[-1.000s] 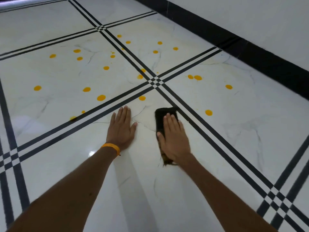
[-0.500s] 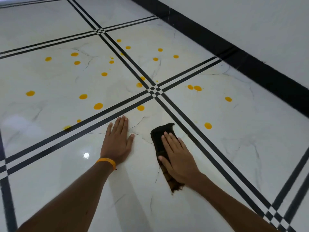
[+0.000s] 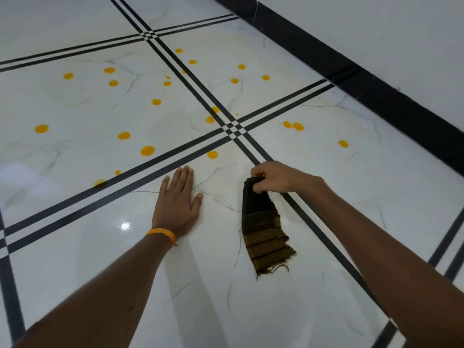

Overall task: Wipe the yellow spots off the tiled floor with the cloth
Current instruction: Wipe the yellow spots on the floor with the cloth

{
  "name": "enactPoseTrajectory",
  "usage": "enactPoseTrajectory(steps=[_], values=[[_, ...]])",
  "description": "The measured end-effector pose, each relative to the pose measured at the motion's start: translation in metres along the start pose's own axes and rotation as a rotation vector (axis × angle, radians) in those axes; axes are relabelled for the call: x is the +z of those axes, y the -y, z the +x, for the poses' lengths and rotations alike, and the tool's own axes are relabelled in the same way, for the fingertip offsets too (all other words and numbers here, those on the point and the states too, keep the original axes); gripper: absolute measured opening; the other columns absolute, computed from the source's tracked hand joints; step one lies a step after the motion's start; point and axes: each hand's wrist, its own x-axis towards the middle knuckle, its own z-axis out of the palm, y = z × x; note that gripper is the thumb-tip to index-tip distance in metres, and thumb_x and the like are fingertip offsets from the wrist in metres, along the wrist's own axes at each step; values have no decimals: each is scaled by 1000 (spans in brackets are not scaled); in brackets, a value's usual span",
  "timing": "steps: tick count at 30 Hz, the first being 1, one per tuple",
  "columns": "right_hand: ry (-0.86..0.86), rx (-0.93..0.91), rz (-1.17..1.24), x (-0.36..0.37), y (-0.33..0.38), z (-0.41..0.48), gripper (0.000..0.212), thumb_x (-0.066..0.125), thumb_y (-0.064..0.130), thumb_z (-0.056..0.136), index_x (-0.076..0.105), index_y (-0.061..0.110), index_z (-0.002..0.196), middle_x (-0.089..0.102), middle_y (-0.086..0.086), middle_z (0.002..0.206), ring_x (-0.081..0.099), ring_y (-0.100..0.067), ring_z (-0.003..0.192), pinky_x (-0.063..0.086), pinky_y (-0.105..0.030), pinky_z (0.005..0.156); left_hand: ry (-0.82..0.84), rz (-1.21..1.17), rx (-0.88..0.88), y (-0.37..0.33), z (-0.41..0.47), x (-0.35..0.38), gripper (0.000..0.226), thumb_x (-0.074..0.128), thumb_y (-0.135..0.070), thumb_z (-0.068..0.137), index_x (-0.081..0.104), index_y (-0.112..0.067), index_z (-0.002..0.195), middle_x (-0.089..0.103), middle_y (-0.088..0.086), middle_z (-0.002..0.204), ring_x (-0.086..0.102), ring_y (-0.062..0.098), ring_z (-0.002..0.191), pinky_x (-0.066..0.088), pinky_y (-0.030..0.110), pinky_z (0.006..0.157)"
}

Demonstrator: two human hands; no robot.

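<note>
Cloth (image 3: 263,229), dark and striped, lies on the tiled floor (image 3: 313,222) beside a black line; my right hand (image 3: 278,178) pinches its far end. My left hand (image 3: 177,202) rests flat, fingers spread. Yellow spots (image 3: 147,150) dot the tiles beyond.

Left hand (image 3: 177,204) flat on the floor (image 3: 75,247), just this side of the crossing lines; the cloth (image 3: 263,234) lies right of it, far end pinched up by the right hand (image 3: 273,178). Spots (image 3: 147,150) scattered beyond both hands, out toward the wall (image 3: 376,33) at the far right edge
</note>
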Motion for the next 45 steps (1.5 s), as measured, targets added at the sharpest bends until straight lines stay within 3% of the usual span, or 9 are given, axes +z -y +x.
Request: enactPoseTrajectory(steps=[5,12,17,20,22,26,32,38,45], values=[[-256,-135,-9,-63,9,-51,13,63,13,87,69,21,95,68,-7,92,65,-24,92,56,-44,83,-1,4,-7,-1,0,0,71,18,-48,98,13,-11,158,13,5,166,7,18,154,6,43,125],[-635,-249,-83,-71,10,-82,25,64,10,88,70,20,110,67,-3,96,62,-25,86,54,-46,77,21,1,-9,-2,0,-1,73,12,-51,97,9,-12,158,9,4,166,3,17,154,6,44,125],[-260,48,-425,9,-20,-79,20,63,41,92,65,29,107,64,4,107,60,-19,96,51,-37,78,21,-2,-9,-1,1,-1,73,11,-52,97,8,-12,158,8,4,166,2,17,154,6,43,125],[-500,77,-288,29,-33,-41,23,55,40,99,66,21,102,65,0,103,61,-22,94,52,-37,77,17,4,-5,0,1,2,73,13,-51,97,7,-12,158,7,4,166,2,17,154,6,44,125],[-657,49,-169,36,-34,0,31,49,31,103,63,13,124,62,-7,126,56,-28,117,50,-42,95,16,3,-4,0,0,2,73,13,-51,97,6,-12,158,6,4,166,1,16,153,5,43,125],[-611,144,-276,60,-37,53,65,19,45,106,29,7,158,27,-13,165,21,-28,154,18,-46,125,23,1,-4,-1,1,1,73,12,-52,97,5,-13,158,5,3,166,0,16,153,5,42,125],[-594,75,-360,111,-65,-16,67,19,48,105,23,10,160,23,-7,167,18,-24,155,15,-44,125,8,23,-9,0,-4,-1,71,12,-49,99,9,-11,158,11,6,166,6,20,154,7,43,125],[-852,591,-212,42,-125,4,88,8,58,99,35,-8,150,42,-29,153,37,-41,142,28,-54,118,-15,37,7,-3,5,4,69,16,-47,99,10,-10,158,11,7,166,7,20,154,8,44,125],[-643,105,-477,99,-82,-8,78,4,56,103,31,5,156,35,-14,162,29,-29,150,22,-47,123,0,36,-36,-14,13,-12,75,23,-46,91,34,1,149,37,20,154,32,36,144,24,46,121]])
